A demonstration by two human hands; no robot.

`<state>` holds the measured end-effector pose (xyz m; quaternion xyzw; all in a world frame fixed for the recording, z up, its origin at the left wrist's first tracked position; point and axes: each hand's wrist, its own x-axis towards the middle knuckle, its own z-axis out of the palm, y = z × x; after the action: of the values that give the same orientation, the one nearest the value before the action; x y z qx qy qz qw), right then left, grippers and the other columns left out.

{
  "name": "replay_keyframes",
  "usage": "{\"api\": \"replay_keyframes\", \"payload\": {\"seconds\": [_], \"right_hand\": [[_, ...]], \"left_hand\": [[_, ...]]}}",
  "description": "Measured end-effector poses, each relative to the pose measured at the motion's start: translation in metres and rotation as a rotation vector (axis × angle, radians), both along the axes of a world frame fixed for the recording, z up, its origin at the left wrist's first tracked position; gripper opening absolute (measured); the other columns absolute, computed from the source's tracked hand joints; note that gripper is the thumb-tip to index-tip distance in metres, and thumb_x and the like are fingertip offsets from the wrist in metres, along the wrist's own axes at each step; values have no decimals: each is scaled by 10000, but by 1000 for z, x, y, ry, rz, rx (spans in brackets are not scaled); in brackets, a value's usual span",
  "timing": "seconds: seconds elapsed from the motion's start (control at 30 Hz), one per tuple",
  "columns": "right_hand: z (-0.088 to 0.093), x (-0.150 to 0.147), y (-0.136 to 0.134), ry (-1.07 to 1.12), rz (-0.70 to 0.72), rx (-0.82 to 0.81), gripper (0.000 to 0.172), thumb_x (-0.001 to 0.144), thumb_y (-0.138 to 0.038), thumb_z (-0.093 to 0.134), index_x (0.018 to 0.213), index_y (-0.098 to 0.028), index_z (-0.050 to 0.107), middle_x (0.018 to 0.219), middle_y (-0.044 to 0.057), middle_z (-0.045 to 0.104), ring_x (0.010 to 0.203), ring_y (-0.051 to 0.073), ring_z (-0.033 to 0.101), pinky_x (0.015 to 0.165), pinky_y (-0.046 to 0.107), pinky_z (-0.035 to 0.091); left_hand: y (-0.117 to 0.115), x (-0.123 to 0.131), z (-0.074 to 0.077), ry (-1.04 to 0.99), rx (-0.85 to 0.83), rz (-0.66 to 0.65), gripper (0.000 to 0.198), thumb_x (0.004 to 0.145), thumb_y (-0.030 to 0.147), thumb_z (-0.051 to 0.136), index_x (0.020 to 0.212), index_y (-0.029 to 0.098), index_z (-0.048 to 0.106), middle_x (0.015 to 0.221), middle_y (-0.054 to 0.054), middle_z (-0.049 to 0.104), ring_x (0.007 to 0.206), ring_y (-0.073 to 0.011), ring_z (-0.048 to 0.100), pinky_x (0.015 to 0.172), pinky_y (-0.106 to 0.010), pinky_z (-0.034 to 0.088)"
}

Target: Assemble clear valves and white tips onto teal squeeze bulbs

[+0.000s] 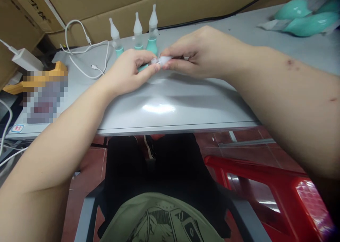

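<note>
Over the table, my left hand is closed on the small clear-and-teal body of a nasal aspirator, mostly hidden by the fingers. My right hand pinches a white tapered nozzle tip between thumb and fingers. The two parts meet end to end; whether they are joined I cannot tell. Behind the hands stand several like pieces: a left nasal aspirator, a middle nasal aspirator and a right nasal aspirator. Each has a white tip, a clear middle and a teal base.
Bagged teal bulbs lie at the back right. A white cable loops at the left, near a white charger and a yellow-orange object. Cardboard walls the table's back. A red plastic stool stands below right.
</note>
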<state>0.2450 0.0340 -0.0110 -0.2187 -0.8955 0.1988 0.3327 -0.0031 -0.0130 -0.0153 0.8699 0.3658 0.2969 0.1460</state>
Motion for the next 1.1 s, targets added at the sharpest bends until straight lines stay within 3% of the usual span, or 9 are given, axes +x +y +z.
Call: {"api": "replay_keyframes", "payload": {"seconds": [0.03,0.13,0.4,0.53,0.67,0.77,0.97,1.1], "right_hand": [[-1,0,3,-91,21,120,101,929,-260,779,829,-262,792,604,-77,526,586,74,394,546,247,311],[-4,2,7,-186,12,245,183,1010,-332,674,862,-263,757,605,-61,475,577,94,369,543,294,284],[-5,-3,3,-208,-17,166,235,986,-229,727,755,-225,690,576,-71,417,571,95,314,574,299,276],[-4,-5,-2,-181,-50,151,199,999,-243,725,801,-218,721,593,-75,439,592,85,333,587,279,285],[-2,-5,-12,-202,-94,171,228,1058,-294,633,851,-219,693,646,-53,465,623,97,371,620,287,305],[-1,-5,-19,-205,-121,106,233,1061,-318,617,856,-220,668,673,-36,500,637,111,385,632,306,317],[4,-11,-22,-128,-152,-74,179,1008,-282,635,853,-209,684,670,-24,531,633,114,404,610,311,289],[12,-11,-22,-59,-170,-81,195,959,-281,685,785,-194,700,642,-18,522,610,105,398,586,318,261]], "left_hand": [[-1,0,0,9,14,7,319,1027,479,564,860,249,709,835,-50,715,825,-247,634,808,-419,524],[-1,0,-1,39,75,29,289,1021,440,543,867,240,683,847,-68,694,826,-268,644,812,-431,512],[3,0,-1,116,127,107,218,943,456,633,784,307,622,835,-100,655,952,-385,680,948,-544,490],[-1,4,3,221,238,140,218,958,480,576,851,304,646,871,-121,686,977,-416,686,978,-593,462],[-10,8,8,386,353,177,320,1038,431,440,973,266,707,968,-146,733,1015,-409,695,999,-593,454],[-10,8,8,424,378,189,313,1040,401,440,1005,257,715,993,-144,752,1022,-403,695,1017,-593,446],[-4,9,4,335,360,206,207,1026,368,541,992,255,710,1015,-123,757,1020,-373,701,953,-522,476],[-5,15,4,177,279,166,138,1018,275,586,994,225,713,994,-108,743,1004,-329,704,868,-435,499]]}}
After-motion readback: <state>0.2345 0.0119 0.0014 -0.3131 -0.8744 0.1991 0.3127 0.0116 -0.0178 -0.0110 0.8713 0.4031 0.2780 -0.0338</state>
